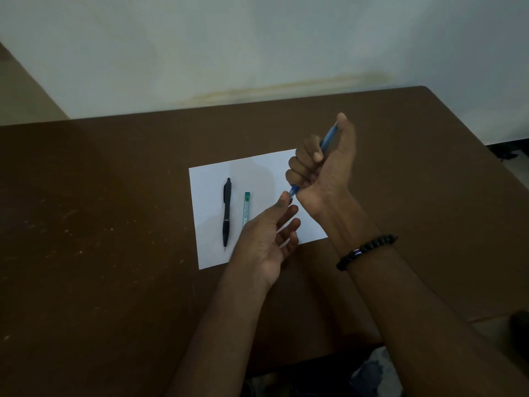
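Note:
My right hand point(323, 164) is raised above the table and grips a blue pen-like stick point(329, 137) in its fist, thumb on the upper end. The lower tip point(293, 191) sticks out below the fist. My left hand point(266, 239) is held palm up just under it, its thumb and forefinger meeting at that tip, the other fingers relaxed. On a white sheet of paper point(211, 181) lie a black pen point(226, 212) and a slim green tube point(246, 207), side by side, left of my hands.
The sheet lies on a brown table point(100, 224) against a pale wall point(229, 47). A black bead bracelet point(366, 250) sits on my right wrist. The table's right edge point(472, 133) drops to a floor.

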